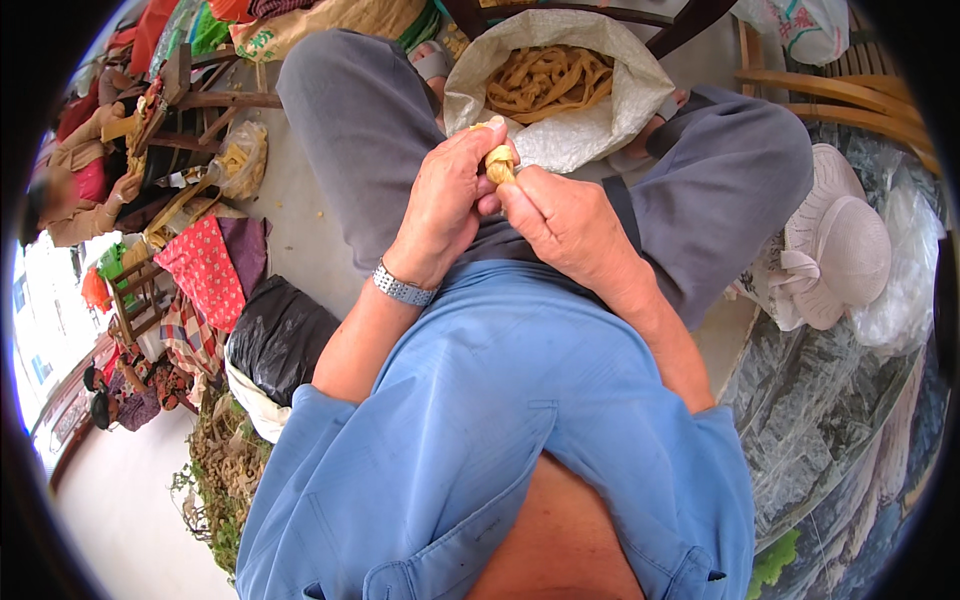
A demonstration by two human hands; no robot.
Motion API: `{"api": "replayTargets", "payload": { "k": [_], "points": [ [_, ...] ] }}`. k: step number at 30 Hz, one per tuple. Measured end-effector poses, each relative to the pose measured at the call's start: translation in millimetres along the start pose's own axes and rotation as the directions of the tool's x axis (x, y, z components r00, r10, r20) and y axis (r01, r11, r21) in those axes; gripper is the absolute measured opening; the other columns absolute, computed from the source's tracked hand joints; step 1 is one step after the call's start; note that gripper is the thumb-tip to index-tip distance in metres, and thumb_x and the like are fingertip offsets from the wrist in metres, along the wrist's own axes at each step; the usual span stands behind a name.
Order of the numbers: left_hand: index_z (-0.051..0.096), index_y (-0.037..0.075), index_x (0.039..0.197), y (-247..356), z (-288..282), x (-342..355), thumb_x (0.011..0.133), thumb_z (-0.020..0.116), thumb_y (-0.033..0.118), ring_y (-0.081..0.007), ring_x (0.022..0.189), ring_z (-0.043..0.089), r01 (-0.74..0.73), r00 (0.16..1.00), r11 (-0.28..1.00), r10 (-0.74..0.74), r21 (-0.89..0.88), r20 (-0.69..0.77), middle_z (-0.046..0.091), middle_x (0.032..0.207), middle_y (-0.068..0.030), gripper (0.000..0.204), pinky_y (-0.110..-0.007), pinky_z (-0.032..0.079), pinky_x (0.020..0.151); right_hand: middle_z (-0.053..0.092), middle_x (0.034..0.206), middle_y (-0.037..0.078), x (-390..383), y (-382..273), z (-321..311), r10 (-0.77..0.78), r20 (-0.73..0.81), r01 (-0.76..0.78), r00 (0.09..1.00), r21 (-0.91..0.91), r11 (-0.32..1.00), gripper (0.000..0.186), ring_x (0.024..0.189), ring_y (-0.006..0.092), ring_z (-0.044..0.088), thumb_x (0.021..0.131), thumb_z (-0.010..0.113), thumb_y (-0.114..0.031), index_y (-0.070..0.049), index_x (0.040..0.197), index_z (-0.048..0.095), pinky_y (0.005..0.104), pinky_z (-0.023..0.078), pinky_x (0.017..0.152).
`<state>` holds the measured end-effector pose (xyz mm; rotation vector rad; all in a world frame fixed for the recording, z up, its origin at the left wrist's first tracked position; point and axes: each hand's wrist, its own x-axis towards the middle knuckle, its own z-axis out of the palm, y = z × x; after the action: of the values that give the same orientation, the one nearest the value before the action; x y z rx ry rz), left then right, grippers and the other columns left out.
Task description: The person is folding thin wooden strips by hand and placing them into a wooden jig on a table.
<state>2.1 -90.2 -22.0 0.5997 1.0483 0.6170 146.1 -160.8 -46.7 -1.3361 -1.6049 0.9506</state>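
Note:
Between my two hands, above my lap, is a small yellow-tan knotted strip [500,166], folded thickly over itself. My left hand [447,195] is closed on it, with the thumb at its upper end. From the other side, my right hand [565,212] pinches its lower end between thumb and bent forefinger. The fingers hide part of the strip. Just beyond my hands stands an open white woven sack [560,142] with its rim rolled out. Inside lies a heap of long brownish-yellow strips [550,82]. A metal wristwatch [403,287] is on my left wrist.
At the far left a person [90,175] holds similar yellowish material near a wooden chair [225,100]. A clear bag of yellow pieces [240,160] and a black plastic bag [282,335] are on my left. On my right are a pale sun hat [850,245] and plastic sheeting [820,420].

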Motion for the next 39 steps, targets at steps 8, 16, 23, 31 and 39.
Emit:
{"api": "replayTargets", "payload": {
  "k": [8,16,23,31,39],
  "points": [
    [0.060,0.005,0.095,0.6,6.1,2.9,0.104,0.055,0.038,-0.0041,0.054,0.034,-0.004,0.997,0.991,-0.007,0.133,0.078,0.050,0.073,0.0042,0.034,-0.020,0.030,0.051,0.068,0.084,0.014,-0.2,10.9,-5.7,0.209,0.068,-0.216,0.976,0.111,0.970,0.029,0.076,0.0318,0.067,0.106,0.050,-0.031,-0.003,0.102,0.058,0.0398,0.052,0.069],
    [0.058,0.005,0.106,2.6,-12.2,-7.7,0.101,0.062,0.030,-0.0048,0.055,0.040,0.012,0.940,0.995,-0.046,0.104,0.337,0.062,0.076,-0.0012,0.026,-0.020,0.031,0.053,0.053,0.070,0.000,1.7,16.0,-18.0,0.265,0.479,-0.548,0.837,0.727,0.414,0.035,0.060,0.0102,0.057,0.109,0.044,-0.032,-0.004,0.092,0.057,0.0239,0.045,0.054],
    [0.055,0.004,0.097,-2.9,-13.8,-13.9,0.100,0.061,0.015,-0.0040,0.054,0.039,0.164,0.973,0.977,-0.138,-0.135,0.183,0.046,0.067,0.0042,0.013,-0.022,0.033,0.051,0.067,0.084,0.018,-2.1,0.0,-2.2,0.174,0.159,-0.207,0.972,0.223,0.953,0.030,0.074,0.0349,0.067,0.106,0.048,-0.028,-0.002,0.096,0.057,0.0407,0.053,0.067],
    [0.055,0.007,0.094,-2.3,-25.1,0.9,0.102,0.059,0.023,-0.0041,0.053,0.038,0.153,0.962,0.984,-0.127,-0.093,0.241,0.046,0.068,0.0045,0.019,-0.023,0.034,0.050,0.069,0.088,0.016,-4.4,-3.0,1.6,0.272,0.138,-0.290,0.952,0.131,0.948,0.022,0.080,0.0383,0.066,0.104,0.052,-0.026,-0.005,0.099,0.057,0.0445,0.052,0.070],
    [0.060,0.005,0.104,15.2,-12.6,8.2,0.104,0.057,0.031,-0.0073,0.057,0.042,0.162,0.967,0.979,-0.183,0.123,0.180,0.053,0.074,0.0014,0.026,-0.023,0.038,0.052,0.068,0.081,0.010,4.1,19.7,0.5,-0.091,-0.225,0.055,0.970,-0.159,0.986,0.018,0.073,0.0284,0.067,0.093,0.069,-0.022,-0.006,0.102,0.069,0.0381,0.053,0.064]
  ]
}}
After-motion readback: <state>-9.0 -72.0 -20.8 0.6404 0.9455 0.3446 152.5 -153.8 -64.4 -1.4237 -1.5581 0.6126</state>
